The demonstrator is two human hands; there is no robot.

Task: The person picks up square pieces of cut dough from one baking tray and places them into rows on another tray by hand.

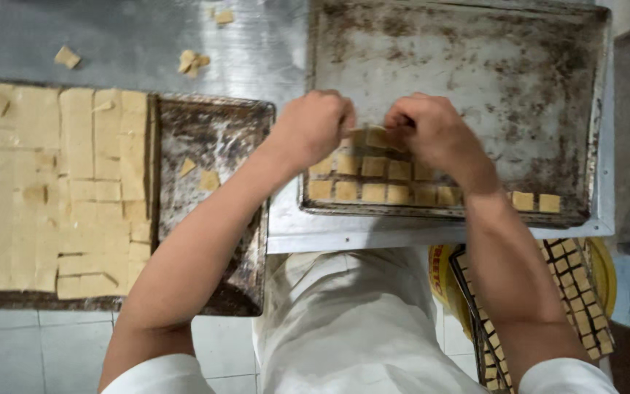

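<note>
Both hands work over a worn, stained rectangular metal baking tray (475, 66) on the steel surface (184, 44): the left hand (313, 125) is curled shut in a loose fist and the right hand (432, 131) is bent at the fingers, the two grips meeting on small pale-yellow dough squares (375, 137) held between their fingertips just above the tray's near rows. More pale-yellow dough squares lie in neat rows (373, 181) along the tray's near edge, partly under the hands. To the left, a second dark tray (213, 131) carries a large cut sheet of pale dough (52, 190), and a wire rack of squares (577, 292) sits below the surface at right.
</note>
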